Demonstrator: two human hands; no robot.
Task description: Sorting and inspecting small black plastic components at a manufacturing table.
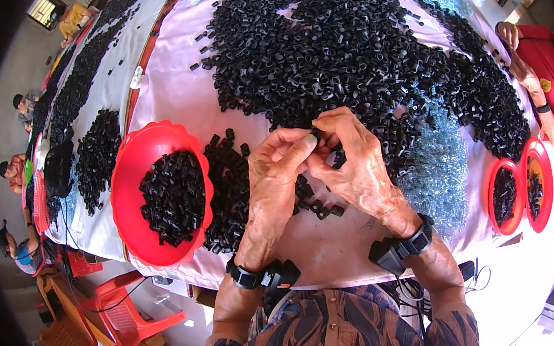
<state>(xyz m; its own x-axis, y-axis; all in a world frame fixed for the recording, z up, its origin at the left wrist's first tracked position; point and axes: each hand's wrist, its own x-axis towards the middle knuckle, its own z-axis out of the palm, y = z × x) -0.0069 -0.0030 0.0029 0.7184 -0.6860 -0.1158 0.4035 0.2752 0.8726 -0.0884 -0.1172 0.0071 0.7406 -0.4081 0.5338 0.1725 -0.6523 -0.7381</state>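
Note:
My left hand (273,173) and my right hand (358,161) meet over the table. Their fingertips pinch a small black plastic part (317,133), mostly hidden by the fingers. Just beyond them spreads a large heap of black ring-like plastic pieces (328,58). To the right of my right hand lies a pile of thin, pale blue coils that look like small springs (434,168). A scalloped red bowl (126,185), left of my left hand, holds short black tubular parts (174,196). More black parts (228,182) lie loose between the bowl and my left hand.
A pale pink cloth (171,89) covers the table. Two red bowls (491,217) with small parts stand at the right edge, near a person in red (553,73). Other people sit at the far left. A red plastic chair (123,312) stands below the table's left front edge.

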